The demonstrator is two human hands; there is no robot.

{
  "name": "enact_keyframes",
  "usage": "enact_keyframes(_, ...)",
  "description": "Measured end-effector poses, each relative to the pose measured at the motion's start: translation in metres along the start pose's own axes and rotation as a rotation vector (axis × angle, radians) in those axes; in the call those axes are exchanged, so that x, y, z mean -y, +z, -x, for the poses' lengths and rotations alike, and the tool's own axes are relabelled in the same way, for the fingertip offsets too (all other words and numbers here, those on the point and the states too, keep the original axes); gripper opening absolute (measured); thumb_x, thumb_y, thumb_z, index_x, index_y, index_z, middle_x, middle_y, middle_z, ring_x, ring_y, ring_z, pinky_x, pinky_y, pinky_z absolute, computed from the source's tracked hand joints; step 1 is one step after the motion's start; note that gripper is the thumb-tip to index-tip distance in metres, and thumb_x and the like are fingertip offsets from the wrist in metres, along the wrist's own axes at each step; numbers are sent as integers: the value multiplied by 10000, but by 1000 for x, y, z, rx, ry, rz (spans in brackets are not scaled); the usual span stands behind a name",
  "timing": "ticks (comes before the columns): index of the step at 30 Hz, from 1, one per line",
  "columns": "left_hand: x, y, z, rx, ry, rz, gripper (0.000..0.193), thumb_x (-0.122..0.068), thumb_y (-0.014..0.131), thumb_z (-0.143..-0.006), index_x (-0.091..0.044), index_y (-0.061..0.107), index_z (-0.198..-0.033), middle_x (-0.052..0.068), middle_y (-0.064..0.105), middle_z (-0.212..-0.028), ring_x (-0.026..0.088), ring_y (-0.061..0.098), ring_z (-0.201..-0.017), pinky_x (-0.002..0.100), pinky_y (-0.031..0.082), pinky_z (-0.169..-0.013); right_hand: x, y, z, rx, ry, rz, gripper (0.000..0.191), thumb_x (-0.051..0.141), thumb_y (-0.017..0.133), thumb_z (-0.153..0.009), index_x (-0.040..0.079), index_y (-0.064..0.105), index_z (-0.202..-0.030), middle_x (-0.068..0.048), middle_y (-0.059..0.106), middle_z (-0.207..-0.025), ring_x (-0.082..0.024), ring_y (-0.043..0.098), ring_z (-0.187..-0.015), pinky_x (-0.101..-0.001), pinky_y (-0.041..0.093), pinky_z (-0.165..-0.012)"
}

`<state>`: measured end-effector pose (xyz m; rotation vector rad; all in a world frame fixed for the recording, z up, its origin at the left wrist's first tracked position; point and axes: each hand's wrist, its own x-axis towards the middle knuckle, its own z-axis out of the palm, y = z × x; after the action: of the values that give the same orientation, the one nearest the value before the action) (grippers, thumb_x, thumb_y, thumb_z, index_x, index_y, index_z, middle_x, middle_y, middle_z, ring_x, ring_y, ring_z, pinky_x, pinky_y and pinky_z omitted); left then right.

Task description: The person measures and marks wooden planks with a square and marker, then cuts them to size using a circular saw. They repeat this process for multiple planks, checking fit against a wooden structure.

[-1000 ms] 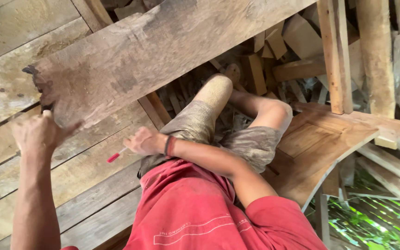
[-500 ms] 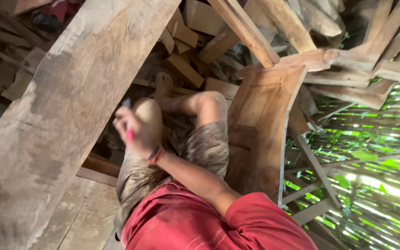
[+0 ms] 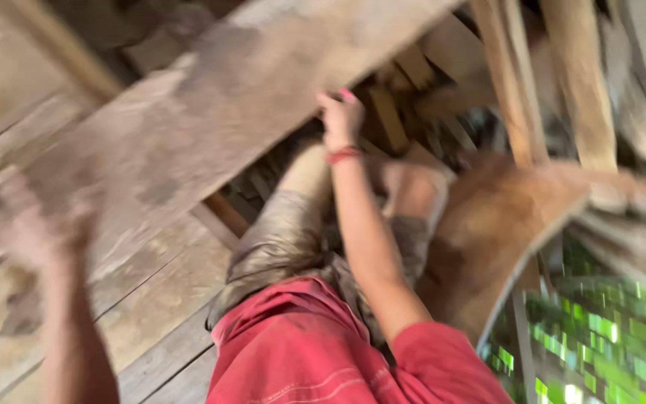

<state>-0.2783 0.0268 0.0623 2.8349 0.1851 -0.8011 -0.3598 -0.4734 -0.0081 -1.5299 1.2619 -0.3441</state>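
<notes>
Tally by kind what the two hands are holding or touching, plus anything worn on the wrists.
Wide wooden plank, under the blurred left hand and by the right hand: 1
Small pink-red marker-like thing in the right hand: 1
Red wristband on the right wrist: 1
Total: 3

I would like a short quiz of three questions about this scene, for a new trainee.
1. True or false: the right hand is at the edge of the large wooden plank.
2. Which hand holds a small pink object? A) left B) right
3. Fill in: the blurred left hand is at the plank's lower ____ end.

Key: 1 true; 2 B; 3 left.
</notes>
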Motion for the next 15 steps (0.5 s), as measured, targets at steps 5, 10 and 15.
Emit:
enact_keyframes(5,-86,35,12,-206,417,16,1178,-724,667,-899,-15,196,-1713,311,23,-1757,495,14,-1611,712,-25,-1266,29,-7,9,-361,-397,424,308,179,852,-769,-23,640,-863,-50,625,-717,-174,577,-631,-328,515,-619)
enact_keyframes(10,-89,67,2,-362,464,12,1039,-661,735,-1004,8,299,-1667,336,121,-1703,498,53,-1603,711,17,-1255,58,45,90,299,-365,-278,321,216,517,-1052,0,747,-1111,-68,694,-897,-129,648,-758,-293,563,-692)
enact_keyframes(15,-84,73,2,-402,475,34,1014,-597,779,-942,17,349,-1625,333,195,-1730,509,112,-1606,727,55,-1252,56,174,132,857,-980,14,103,108,653,-1062,60,741,-1087,-91,697,-1132,-141,719,-844,-250,586,-700)
